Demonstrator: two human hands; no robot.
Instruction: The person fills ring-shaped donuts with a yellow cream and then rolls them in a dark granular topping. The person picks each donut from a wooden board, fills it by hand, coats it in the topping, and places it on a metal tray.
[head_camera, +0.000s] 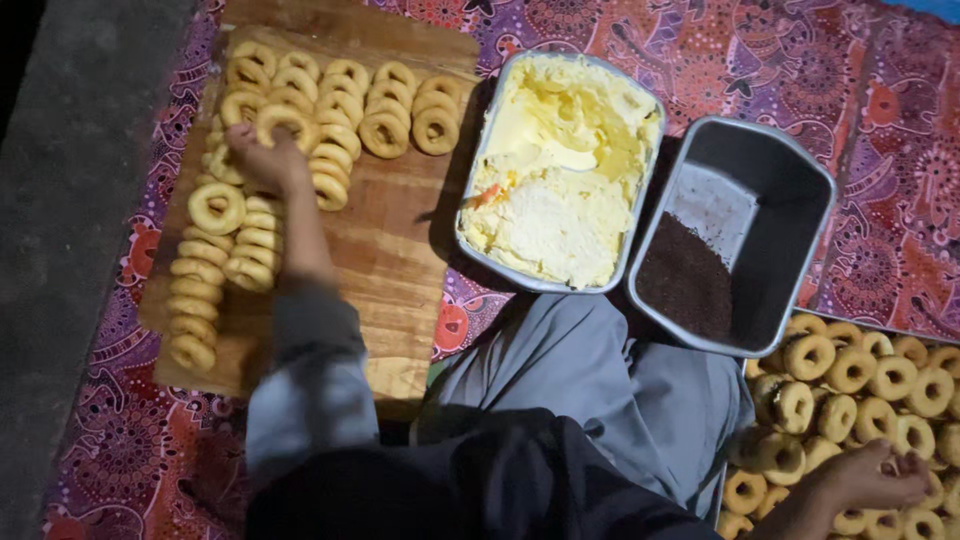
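Head view looked down on a person seated on a patterned purple cloth (880, 120), grey-clad knees in the lower middle. Their left hand (265, 158) reached out over a wooden board (395, 240) at the upper left, its fingers (240, 138) closed on a ring doughnut (285, 122) at the near edge of the rows lying there. More plain doughnuts (385, 105) lay in overlapping rows across the top of the board, and another line of them ran down its left side, touching one another. Just right of the board sat a rectangular metal tray (480, 165) filled with pale yellow cream (570, 150), scooped unevenly. Beside that tray, touching its right edge, stood a second tray (800, 200), mostly bare, with dark chocolate sprinkles (688, 280) heaped in its near left corner. At the lower right a pile of doughnuts (860, 385) lay crowded together, near the sprinkle tray. The right hand (865, 478) rested on this pile, fingers curled down among the rings; whether they gripped one could not be told. A strip of grey floor (70, 200) ran along the left edge, beside the cloth.
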